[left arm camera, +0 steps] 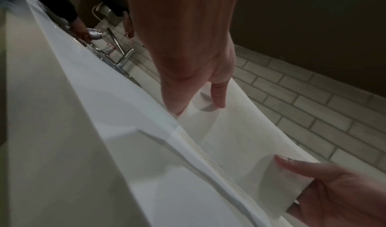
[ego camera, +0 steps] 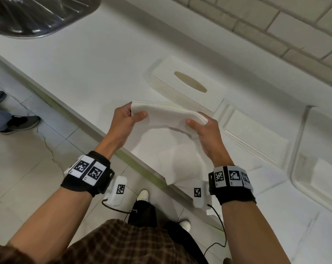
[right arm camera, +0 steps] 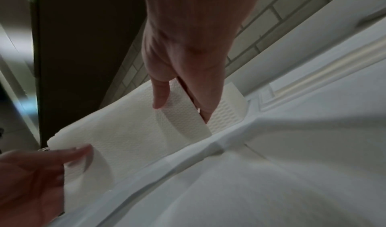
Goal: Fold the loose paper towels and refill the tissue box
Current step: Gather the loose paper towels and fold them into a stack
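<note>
Now, white surface (ego camera: 96, 60) stretching wide, tissue box (ego camera: 188, 88) resting on it near the tiled wall. Folded paper towels (ego camera: 167, 115) lifted just before it, soft, light, sagging mid-span. Left hand (ego camera: 123, 121) and right hand (ego camera: 207, 134) pinching opposite ends. No readable writing anywhere.

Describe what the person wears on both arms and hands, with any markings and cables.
Both hands, left hand and right hand, are bare, and the forearms are uncovered. Each wrist carries a black fabric band with white square tags printed in black-and-white block codes. A white box-shaped unit, also coded, hangs beneath each band, and a thin black cable trails from it.
</note>
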`<state>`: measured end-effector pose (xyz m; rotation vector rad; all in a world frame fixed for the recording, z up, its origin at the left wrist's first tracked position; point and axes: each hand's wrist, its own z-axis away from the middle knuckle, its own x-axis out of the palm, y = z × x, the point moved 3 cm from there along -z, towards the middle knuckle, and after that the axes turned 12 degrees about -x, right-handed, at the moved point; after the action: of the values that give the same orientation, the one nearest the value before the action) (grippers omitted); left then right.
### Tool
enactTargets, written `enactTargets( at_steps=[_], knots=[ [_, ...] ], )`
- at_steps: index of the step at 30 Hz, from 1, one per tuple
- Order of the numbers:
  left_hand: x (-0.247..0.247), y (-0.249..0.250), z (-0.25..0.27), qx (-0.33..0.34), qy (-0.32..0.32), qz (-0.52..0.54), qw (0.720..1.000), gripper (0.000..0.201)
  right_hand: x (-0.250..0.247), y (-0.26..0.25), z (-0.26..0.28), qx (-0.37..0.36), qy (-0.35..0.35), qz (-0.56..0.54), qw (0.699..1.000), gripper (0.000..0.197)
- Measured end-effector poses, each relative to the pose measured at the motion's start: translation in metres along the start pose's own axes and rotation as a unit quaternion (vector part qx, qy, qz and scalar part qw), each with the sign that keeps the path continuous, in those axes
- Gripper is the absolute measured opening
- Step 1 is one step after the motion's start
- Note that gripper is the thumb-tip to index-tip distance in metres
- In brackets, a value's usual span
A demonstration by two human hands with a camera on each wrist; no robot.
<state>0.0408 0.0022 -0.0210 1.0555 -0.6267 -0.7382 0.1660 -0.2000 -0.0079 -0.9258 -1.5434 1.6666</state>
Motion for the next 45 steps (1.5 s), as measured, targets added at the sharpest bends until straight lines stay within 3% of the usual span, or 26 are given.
enactTargets(
  at_steps=[5, 19, 27, 32, 34, 37, 41, 45],
  knots=[
    [-0.004, -0.023, -0.001, -0.042, 0.018, -0.031, 0.998, 0.029, -0.002, 0.015, 0.005, 0.03, -0.024, 0.015, 0.999, 0.023],
    [-0.008, -0.02, 0.004, -0.021, 0.012, -0.028, 0.999, 0.041, -0.002, 0.022, 0.011, 0.024, -0.031, 0.011, 0.999, 0.023],
    [0.002, -0.017, 0.003, 0.002, 0.041, -0.119, 0.992, 0.028, -0.009, 0.022, 0.016, 0.021, -0.016, 0.053, 0.998, 0.022],
    [0.06, 0.025, -0.003, 0.026, 0.0, -0.093, 0.995, 0.019, -0.066, -0.007, 0.02, -0.016, 0.08, 0.045, 0.996, 0.021],
    [0.097, 0.039, -0.007, 0.024, -0.029, -0.103, 0.994, 0.009, -0.104, -0.024, 0.025, -0.039, 0.148, 0.039, 0.988, 0.021],
    [0.163, 0.049, -0.014, 0.01, -0.075, -0.111, 0.991, 0.015, -0.164, -0.042, 0.036, -0.06, 0.26, 0.022, 0.964, 0.026],
    [0.245, 0.048, -0.024, -0.01, -0.114, -0.15, 0.982, 0.019, -0.225, -0.041, 0.045, -0.036, 0.357, 0.052, 0.932, 0.03],
    [0.289, 0.026, -0.045, -0.047, -0.095, -0.216, 0.971, 0.019, -0.255, -0.016, 0.04, 0.027, 0.385, 0.109, 0.916, 0.034]
  ],
)
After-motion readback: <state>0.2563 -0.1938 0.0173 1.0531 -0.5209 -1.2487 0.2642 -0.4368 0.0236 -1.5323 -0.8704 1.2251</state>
